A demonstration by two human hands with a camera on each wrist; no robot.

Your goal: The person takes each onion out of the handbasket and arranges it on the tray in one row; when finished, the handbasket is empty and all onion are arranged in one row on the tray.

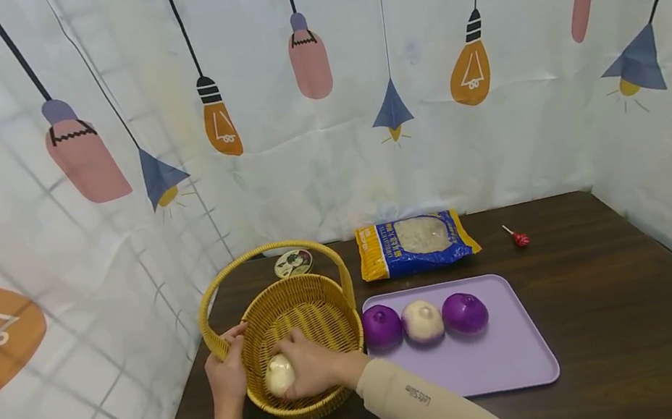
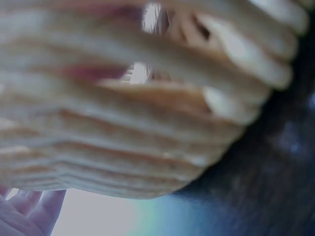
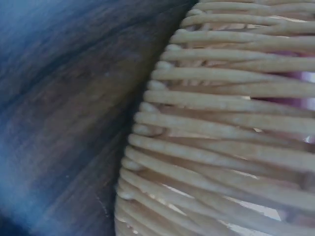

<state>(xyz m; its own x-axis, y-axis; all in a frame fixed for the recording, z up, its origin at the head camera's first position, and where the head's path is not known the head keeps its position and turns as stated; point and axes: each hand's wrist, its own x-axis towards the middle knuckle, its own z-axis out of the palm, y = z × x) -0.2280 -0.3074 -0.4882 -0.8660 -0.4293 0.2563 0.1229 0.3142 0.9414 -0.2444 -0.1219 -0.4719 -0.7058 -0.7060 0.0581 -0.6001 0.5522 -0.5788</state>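
A yellow wicker basket [image 1: 336,294] with a tall arched handle stands on the left of the table. My left hand [image 1: 228,377] grips its left side by the foot of the handle, fingers at the rim. In the left wrist view, that hand's fingers [image 2: 44,211] show partly beneath the blurred weave. Reaching inside the basket, my right hand [image 1: 311,366] holds a whitish onion [image 1: 279,375] low in it. The right wrist view shows mostly the basket's woven side [image 3: 221,123], which hides this hand's hold. Just right of the basket, two purple onions [image 1: 382,327] flank a pale one [image 1: 423,321].
The three onions lie along the back of a lilac tray [image 1: 487,369]. Behind it is a blue and yellow food bag [image 1: 411,245], with a red lollipop [image 1: 520,239] to its right. A round printed disc [image 1: 293,263] lies behind the basket. Curtains enclose the dark table [image 1: 629,309].
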